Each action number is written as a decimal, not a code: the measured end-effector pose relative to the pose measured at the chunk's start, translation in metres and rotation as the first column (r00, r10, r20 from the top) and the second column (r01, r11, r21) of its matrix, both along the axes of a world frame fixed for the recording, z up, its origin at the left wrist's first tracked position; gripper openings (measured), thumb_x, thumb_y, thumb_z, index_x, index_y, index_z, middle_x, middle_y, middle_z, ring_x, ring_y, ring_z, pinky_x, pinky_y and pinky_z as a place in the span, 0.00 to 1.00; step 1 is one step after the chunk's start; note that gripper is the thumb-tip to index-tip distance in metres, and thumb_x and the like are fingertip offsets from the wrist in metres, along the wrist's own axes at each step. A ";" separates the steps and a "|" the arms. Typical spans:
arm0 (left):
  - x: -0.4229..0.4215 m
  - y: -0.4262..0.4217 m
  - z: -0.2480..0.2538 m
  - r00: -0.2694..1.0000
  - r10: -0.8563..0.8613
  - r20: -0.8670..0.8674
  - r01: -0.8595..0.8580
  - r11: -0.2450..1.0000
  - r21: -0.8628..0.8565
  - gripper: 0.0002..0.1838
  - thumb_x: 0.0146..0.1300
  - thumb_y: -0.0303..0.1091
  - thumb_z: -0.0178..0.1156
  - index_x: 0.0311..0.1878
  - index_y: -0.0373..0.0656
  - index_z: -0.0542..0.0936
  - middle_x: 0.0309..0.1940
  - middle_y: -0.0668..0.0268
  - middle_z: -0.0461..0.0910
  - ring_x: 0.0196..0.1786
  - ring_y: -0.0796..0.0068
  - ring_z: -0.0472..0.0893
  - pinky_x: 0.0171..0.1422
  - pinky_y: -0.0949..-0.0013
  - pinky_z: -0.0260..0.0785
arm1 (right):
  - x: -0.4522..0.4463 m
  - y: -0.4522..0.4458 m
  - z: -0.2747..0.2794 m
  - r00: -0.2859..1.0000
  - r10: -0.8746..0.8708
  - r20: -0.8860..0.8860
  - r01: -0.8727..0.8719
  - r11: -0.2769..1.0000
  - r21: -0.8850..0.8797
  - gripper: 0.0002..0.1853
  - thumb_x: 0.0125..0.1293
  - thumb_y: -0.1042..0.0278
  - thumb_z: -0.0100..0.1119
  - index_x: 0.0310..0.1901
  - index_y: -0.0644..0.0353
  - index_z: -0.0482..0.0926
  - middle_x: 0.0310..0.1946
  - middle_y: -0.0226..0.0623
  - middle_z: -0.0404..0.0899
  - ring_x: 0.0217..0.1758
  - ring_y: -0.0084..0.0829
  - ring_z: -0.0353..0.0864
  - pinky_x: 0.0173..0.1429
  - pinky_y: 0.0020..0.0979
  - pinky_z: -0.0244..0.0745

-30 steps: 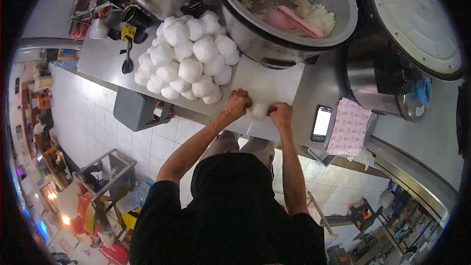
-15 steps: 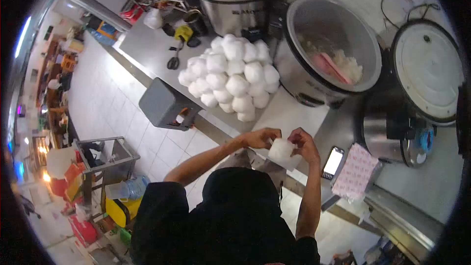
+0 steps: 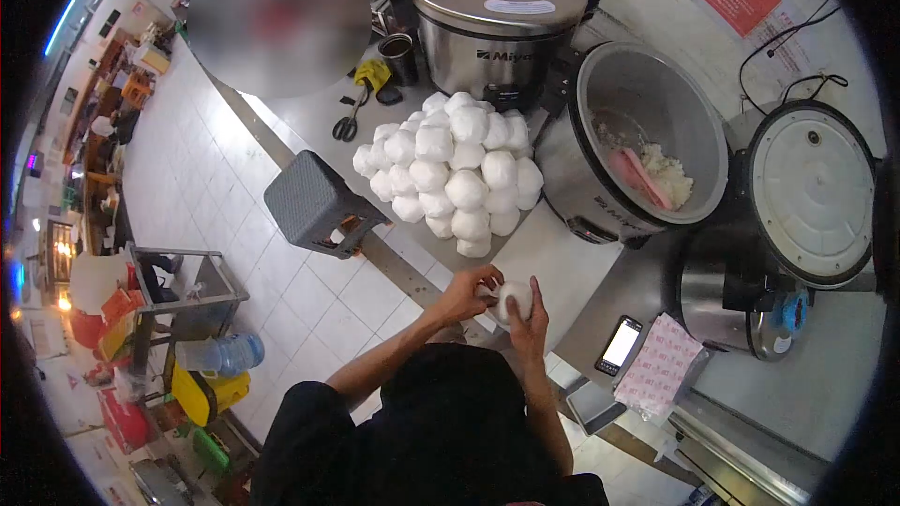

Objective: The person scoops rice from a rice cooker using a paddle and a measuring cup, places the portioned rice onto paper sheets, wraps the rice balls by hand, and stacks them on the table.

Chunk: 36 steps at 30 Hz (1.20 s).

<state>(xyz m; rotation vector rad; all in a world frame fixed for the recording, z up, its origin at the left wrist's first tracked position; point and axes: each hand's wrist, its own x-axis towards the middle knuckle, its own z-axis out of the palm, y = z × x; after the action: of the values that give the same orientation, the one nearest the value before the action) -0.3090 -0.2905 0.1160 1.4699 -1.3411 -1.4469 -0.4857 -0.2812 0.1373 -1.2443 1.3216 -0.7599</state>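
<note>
A white paper-wrapped ball (image 3: pixel 515 300) is between my hands, low over the counter's near edge. My right hand (image 3: pixel 531 323) cups its side, thumb and fingers closed around it. On the other side, my left hand (image 3: pixel 469 296) pinches at the wrapper, fingers bent. Just beyond them a big pile of similar white wrapped balls (image 3: pixel 466 189) is heaped on the counter. To the right of the pile stands an open rice cooker (image 3: pixel 600 183) with white rice (image 3: pixel 667 178) and a pink paddle (image 3: pixel 640 180) inside.
Behind the pile is a lidded rice cooker (image 3: pixel 497 47); another cooker (image 3: pixel 717 295) sits right, its lid (image 3: pixel 812 192) raised. A phone (image 3: pixel 620 345) and pink-printed packet (image 3: pixel 662 365) lie nearby. Scissors (image 3: pixel 351 117) lie left, above a grey stool (image 3: pixel 323 197). A blurred patch hides the upper left.
My hands have moved left and slightly down in the view, and the loose white wrapper now forms a rounder ball. The view has shifted, with the surroundings sitting lower.
</note>
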 end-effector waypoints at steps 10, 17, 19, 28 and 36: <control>-0.017 -0.006 0.003 0.310 0.407 -0.859 0.090 0.887 0.453 0.30 0.54 0.24 0.67 0.61 0.51 0.71 0.54 0.69 0.74 0.57 0.70 0.74 0.63 0.63 0.66 | 0.017 -0.035 0.015 0.788 0.000 0.616 -0.023 0.999 0.030 0.33 0.67 0.52 0.56 0.67 0.65 0.62 0.62 0.42 0.67 0.62 0.36 0.68 0.67 0.36 0.61; -0.010 -0.014 -0.042 0.413 0.591 -0.693 0.137 0.712 0.689 0.18 0.63 0.46 0.63 0.53 0.52 0.74 0.48 0.73 0.76 0.47 0.77 0.72 0.52 0.67 0.65 | 0.060 -0.103 0.005 0.932 0.197 0.303 -0.169 0.979 -0.114 0.33 0.67 0.50 0.56 0.66 0.63 0.63 0.61 0.46 0.67 0.62 0.38 0.68 0.66 0.39 0.62; -0.015 -0.011 -0.063 0.651 0.574 -0.496 -0.183 0.754 0.631 0.18 0.62 0.43 0.63 0.52 0.50 0.74 0.45 0.72 0.77 0.45 0.76 0.74 0.51 0.66 0.67 | 0.090 -0.137 0.012 0.982 0.090 0.168 -0.053 0.976 -0.212 0.32 0.65 0.52 0.61 0.62 0.64 0.64 0.57 0.47 0.69 0.60 0.40 0.69 0.64 0.40 0.64; -0.065 0.012 -0.106 0.661 -0.194 0.725 0.346 0.936 -0.065 0.31 0.59 0.40 0.62 0.64 0.38 0.69 0.71 0.52 0.58 0.76 0.49 0.52 0.74 0.41 0.47 | 0.112 -0.170 -0.007 0.910 -0.100 -0.403 -0.208 0.730 -0.651 0.22 0.65 0.60 0.60 0.56 0.66 0.73 0.51 0.53 0.72 0.55 0.50 0.71 0.59 0.47 0.66; -0.078 -0.012 -0.087 0.798 -0.181 0.575 0.310 0.941 -0.135 0.34 0.60 0.42 0.62 0.68 0.44 0.64 0.73 0.54 0.55 0.76 0.46 0.50 0.74 0.38 0.45 | -0.064 -0.309 0.122 0.554 -0.208 -0.806 -0.413 0.772 -0.483 0.14 0.56 0.67 0.66 0.43 0.62 0.78 0.37 0.48 0.82 0.40 0.49 0.83 0.44 0.43 0.77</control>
<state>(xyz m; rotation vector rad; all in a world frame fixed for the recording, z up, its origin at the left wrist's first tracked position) -0.3872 -0.3023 0.0293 1.6788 -2.0494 -0.9877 -0.5493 -0.5898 0.2595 -2.4549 1.7702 -0.5118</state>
